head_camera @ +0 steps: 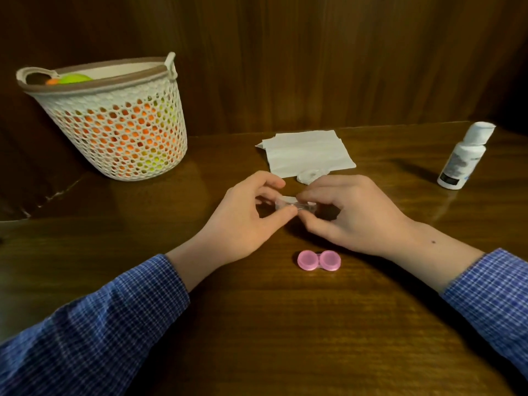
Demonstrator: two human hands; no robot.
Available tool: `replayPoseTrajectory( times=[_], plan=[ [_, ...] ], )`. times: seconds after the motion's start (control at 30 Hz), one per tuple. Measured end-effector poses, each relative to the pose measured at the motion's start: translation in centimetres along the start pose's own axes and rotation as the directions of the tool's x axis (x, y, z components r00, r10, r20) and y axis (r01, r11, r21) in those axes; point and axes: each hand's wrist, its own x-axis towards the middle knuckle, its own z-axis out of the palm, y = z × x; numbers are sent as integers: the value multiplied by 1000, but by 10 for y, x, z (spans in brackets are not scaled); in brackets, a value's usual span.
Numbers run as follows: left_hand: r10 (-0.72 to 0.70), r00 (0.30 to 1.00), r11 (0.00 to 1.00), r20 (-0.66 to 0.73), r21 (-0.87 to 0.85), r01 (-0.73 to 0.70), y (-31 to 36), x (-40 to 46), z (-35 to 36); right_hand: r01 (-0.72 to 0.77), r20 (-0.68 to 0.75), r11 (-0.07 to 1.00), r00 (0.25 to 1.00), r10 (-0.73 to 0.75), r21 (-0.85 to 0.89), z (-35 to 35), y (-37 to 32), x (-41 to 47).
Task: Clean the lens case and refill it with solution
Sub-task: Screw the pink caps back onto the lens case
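Both hands meet at the middle of the wooden table [285, 324] around a clear lens case [291, 204]. My left hand [245, 221] pinches its left end between thumb and fingers. My right hand [351, 215] grips its right end, and the fingers hide much of the case. A pink double lid [319, 260], two joined round caps, lies flat on the table just in front of the hands. The white solution bottle [464, 157] stands upright at the far right, cap on.
Flat white tissues [308, 151] lie behind the hands, with a small crumpled white piece [310, 176] at their near edge. A white mesh basket [123, 121] holding orange and green items stands at the back left. A dark wooden wall backs the table.
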Motion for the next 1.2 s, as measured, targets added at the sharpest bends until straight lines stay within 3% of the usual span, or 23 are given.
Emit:
replayPoseTrajectory(
  times=[0.37, 0.87, 1.07, 1.2],
  plan=[
    [-36, 998, 999, 55, -4, 36, -3, -2, 1, 117, 71, 984, 992, -109, -132, 1, -9, -2],
    [-73, 990, 997, 123, 8, 73, -6, 1, -3, 124, 26, 992, 992, -123, -35, 2, -7, -1],
    [-77, 979, 996, 189, 46, 70, -9, 0, -5, -14, 14, 986, 1000, 12, 164, -1, 5, -4],
    [-89, 975, 995, 202, 59, 78, -10, 1, -4, -224, -90, 921, 960, 265, 317, 6, 10, -5]
  ],
)
